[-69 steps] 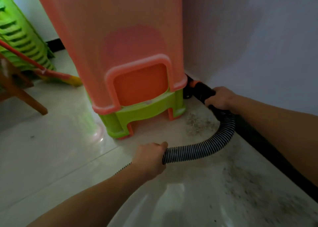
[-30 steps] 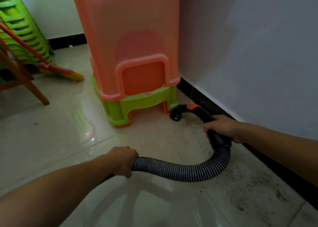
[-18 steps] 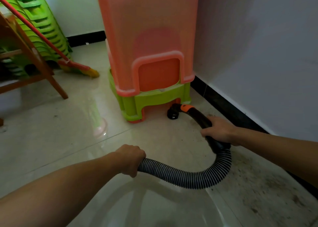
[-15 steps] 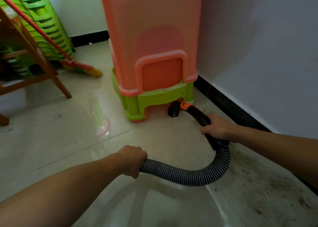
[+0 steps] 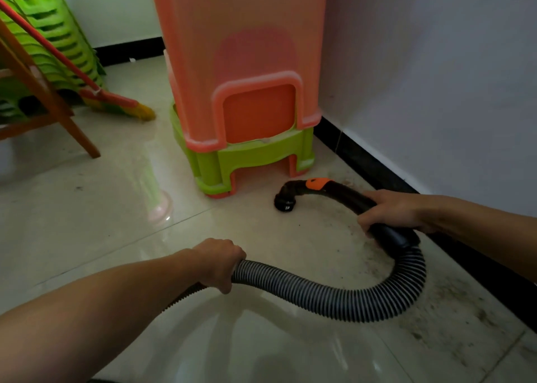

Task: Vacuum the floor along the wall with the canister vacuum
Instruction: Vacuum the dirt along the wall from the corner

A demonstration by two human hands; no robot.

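Note:
A ribbed grey vacuum hose [image 5: 334, 298] loops across the pale tiled floor [image 5: 96, 217]. My left hand [image 5: 216, 262] grips the hose near the middle. My right hand [image 5: 389, 211] grips the black curved handle [image 5: 343, 192], which has an orange patch. The handle's open black nozzle end [image 5: 284, 201] points down at the floor just in front of the stacked stools. Dark specks of dirt [image 5: 453, 301] lie on the tiles beside the black skirting [image 5: 374, 167] of the white wall [image 5: 436, 77]. The canister is out of view.
A tall stack of orange and green plastic stools [image 5: 244, 92] stands against the wall ahead. At the left are stacked green chairs [image 5: 49, 40], a red-handled broom [image 5: 113, 101] and a wooden chair leg [image 5: 81, 135].
Over the last two seconds the nozzle came out from the corner behind the stools and back along the wall toward me; in the last half second it slid a little further from the stools.

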